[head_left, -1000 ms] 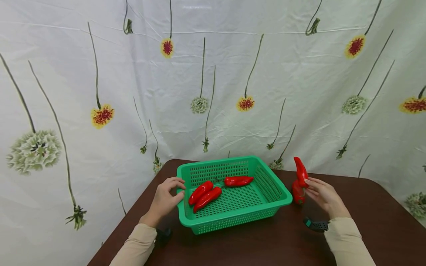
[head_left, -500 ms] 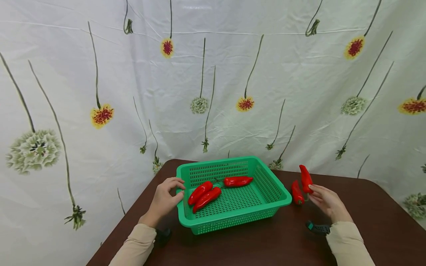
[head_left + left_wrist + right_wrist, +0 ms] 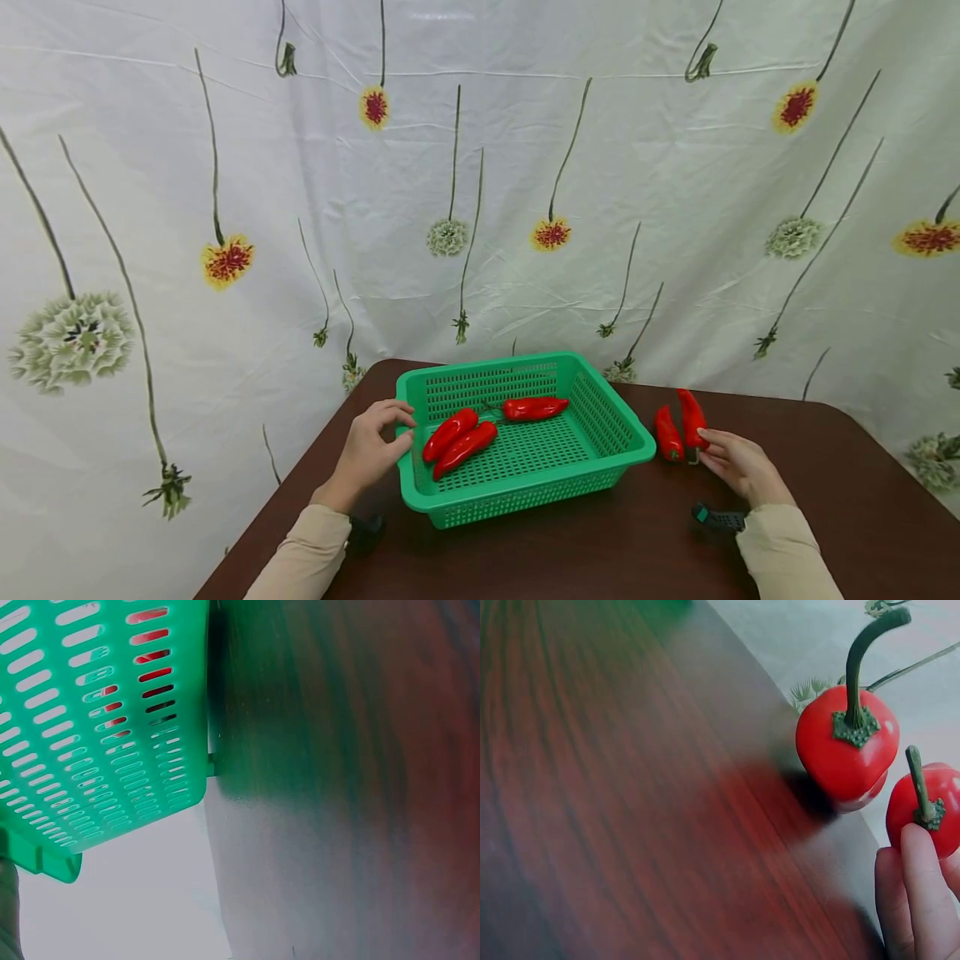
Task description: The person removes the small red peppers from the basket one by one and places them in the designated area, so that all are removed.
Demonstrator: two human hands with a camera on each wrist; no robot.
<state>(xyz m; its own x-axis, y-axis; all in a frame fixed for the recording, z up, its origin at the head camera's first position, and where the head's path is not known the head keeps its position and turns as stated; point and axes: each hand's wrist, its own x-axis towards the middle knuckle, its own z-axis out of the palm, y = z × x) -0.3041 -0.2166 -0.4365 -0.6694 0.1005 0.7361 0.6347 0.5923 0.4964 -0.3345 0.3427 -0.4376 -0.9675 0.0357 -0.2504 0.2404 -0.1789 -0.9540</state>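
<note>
In the head view my left hand (image 3: 369, 450) is at the left rim of a green plastic basket (image 3: 525, 490), its bent fingers and thumb on the rim. The left wrist view shows the basket's slotted wall (image 3: 97, 735) close up, with a bit of finger (image 3: 9, 907) at the edge. My right hand (image 3: 744, 468) pinches a red pepper (image 3: 692, 417) near its stem end, right of the basket. Beside it, a second red pepper (image 3: 668, 433) lies on the table. Both peppers' green stems show in the right wrist view, fingertips (image 3: 921, 859) against the held pepper (image 3: 904, 810).
Inside the basket are two red peppers side by side at the left, the nearer pepper (image 3: 465, 450) slanting, and another pepper (image 3: 536, 408) at the back. The dark wooden table (image 3: 570, 558) ends at a white flowered cloth (image 3: 510, 275) behind.
My right hand has lowered the pepper and moved it slightly right, from in front of the other pepper to beside it on the table. The left hand and basket have stayed put.
</note>
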